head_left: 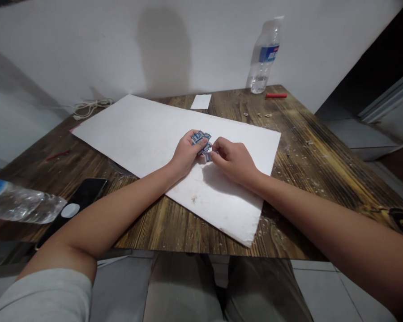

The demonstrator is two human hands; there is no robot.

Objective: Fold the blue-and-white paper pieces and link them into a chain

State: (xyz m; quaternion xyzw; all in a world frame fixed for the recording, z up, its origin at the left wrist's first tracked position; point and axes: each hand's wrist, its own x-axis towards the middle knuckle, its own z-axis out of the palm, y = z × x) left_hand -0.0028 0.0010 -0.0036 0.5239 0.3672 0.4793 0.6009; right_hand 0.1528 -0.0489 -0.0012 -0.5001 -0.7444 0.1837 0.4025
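Observation:
Over the white board (147, 129), my left hand (187, 153) is closed round a bunch of small blue-edged cards (201, 137), its thumb pressed on top and the cards fanned unevenly. Close beside it on the right, my right hand (233, 156) has its thumb and fingers pinched together. A small grey-blue card (207, 157) sticks out between the two hands, its right end at my right fingertips. What is printed on the cards is too small to read.
The board lies on a dark wooden table (298, 179). An upright water bottle (265, 58), a red pen-like stick (276, 95) and a white paper piece (200, 101) are at the back. Left are a lying bottle (30, 205), a black phone (87, 190) and a white cable (90, 105).

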